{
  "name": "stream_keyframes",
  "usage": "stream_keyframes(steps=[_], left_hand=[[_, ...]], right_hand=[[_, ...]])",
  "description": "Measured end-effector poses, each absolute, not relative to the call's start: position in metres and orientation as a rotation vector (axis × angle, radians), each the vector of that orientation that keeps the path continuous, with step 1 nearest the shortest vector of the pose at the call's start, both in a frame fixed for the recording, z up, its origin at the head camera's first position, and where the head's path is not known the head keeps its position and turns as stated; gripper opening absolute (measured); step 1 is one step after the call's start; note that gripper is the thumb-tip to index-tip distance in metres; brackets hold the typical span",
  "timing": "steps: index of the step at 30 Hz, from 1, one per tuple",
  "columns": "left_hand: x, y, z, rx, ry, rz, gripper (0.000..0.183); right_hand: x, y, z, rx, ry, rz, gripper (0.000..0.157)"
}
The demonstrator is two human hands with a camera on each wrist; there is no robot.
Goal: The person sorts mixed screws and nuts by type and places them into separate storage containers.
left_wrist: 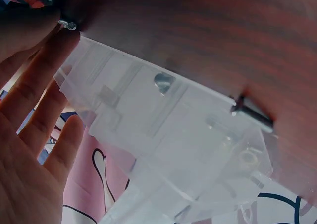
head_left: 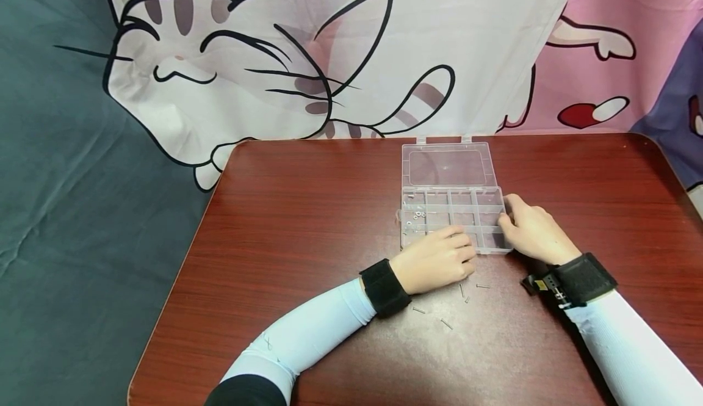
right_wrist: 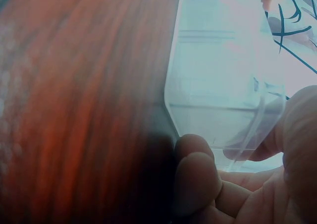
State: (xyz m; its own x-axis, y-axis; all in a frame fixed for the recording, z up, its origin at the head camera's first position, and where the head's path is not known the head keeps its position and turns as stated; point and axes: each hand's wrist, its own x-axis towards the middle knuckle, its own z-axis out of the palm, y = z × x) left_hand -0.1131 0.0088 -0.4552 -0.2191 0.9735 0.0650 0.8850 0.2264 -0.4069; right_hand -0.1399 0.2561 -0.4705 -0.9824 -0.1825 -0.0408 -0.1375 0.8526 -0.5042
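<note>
A clear plastic compartment box [head_left: 489, 209] lies on the table with its lid [head_left: 447, 165] folded back. My right hand [head_left: 538, 232] grips the box's right end, thumb and curled fingers about its wall in the right wrist view. Just over the front edge of the box is my left hand [head_left: 437, 259]. Between its thumb and forefinger the left wrist view shows a small shiny screw [left_wrist: 68, 24], partly covered by the fingertips. Small metal nuts or rings [head_left: 418, 215] sit in the left compartments. Several loose screws [head_left: 447, 324] lie on the table before the box.
The brown wooden table [head_left: 296, 210] has its far edge close behind the lid. A curtain [head_left: 467, 21] with cartoon cats hangs behind it, and green cloth [head_left: 71, 241] is on the left.
</note>
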Motion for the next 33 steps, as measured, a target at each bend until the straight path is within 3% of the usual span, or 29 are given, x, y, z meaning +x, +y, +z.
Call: stream_keyframes(steps=[22, 33], left_hand=[[-0.111, 0.006, -0.455, -1.729, -2.237, 0.407, 0.026], [-0.119, -0.008, -0.431, -1.740, -2.282, 0.214, 0.017]], right_hand=[[-0.139, 0.256, -0.469, -0.255, 2.926, -0.802, 0.036], [-0.139, 0.255, -0.469, -0.255, 2.921, -0.798, 0.037]])
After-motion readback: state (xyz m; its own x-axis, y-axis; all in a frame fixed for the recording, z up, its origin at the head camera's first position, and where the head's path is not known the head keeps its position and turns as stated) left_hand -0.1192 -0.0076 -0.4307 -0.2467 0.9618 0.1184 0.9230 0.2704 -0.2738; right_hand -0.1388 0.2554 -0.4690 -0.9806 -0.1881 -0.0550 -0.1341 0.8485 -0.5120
